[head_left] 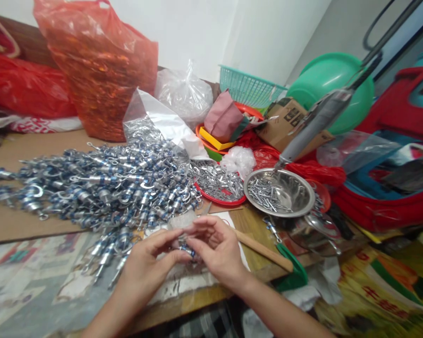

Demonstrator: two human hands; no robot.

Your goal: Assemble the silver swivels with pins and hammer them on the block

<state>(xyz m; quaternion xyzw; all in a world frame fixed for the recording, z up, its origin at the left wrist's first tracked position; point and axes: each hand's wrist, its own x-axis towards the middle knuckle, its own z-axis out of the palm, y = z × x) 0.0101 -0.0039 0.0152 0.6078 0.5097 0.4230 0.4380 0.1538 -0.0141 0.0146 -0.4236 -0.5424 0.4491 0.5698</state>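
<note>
My left hand (153, 256) and my right hand (218, 249) meet over the table's front edge, fingers closed. Between their fingertips is a small silver metal fitting with a blue band (187, 249), largely covered by the fingers. To the left lies a big heap of similar blue-and-silver metal fittings (109, 183), many with hooks or eyelets. Some spill toward my left hand. Just beyond my right hand, a wooden handle (264, 251) lies on the tabletop, its far end hidden.
Behind the hands stand a red tray of small metal pieces (220, 185) and a steel bowl of pins (280, 192). A grey tool (313, 117) on an arm slants above the bowl. Plastic bags (102, 75), a turquoise basket (250, 87) and a green basin (333, 84) line the back.
</note>
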